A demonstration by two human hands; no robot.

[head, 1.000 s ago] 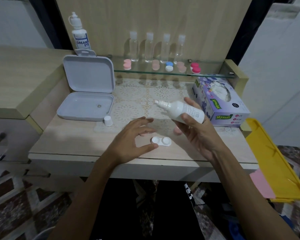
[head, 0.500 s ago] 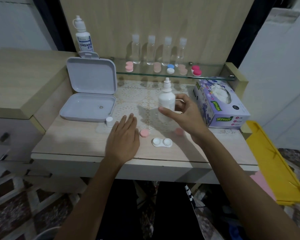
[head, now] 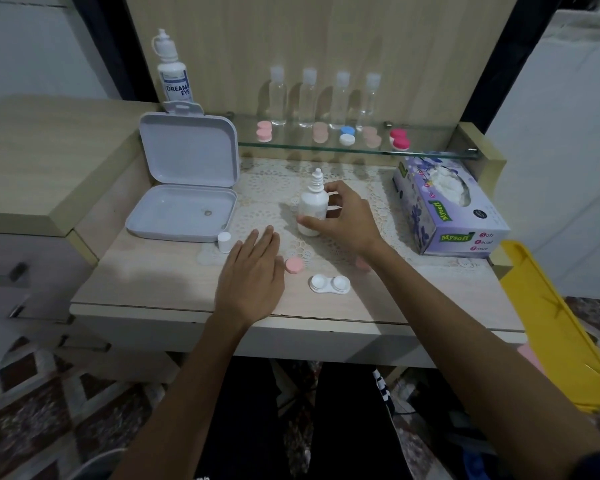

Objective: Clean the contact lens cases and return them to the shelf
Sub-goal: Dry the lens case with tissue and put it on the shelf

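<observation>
Up front, white lens case (head: 329,284): two open wells, caps off.

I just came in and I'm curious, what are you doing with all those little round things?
A person is cleaning contact lens cases at a small table. The right hand holds a small white bottle upright on the table, its cap off beside it. The left hand lies flat, fingers straight. In front sits an open white lens case with a pink lid next to it. More cases wait on the glass shelf.
</observation>
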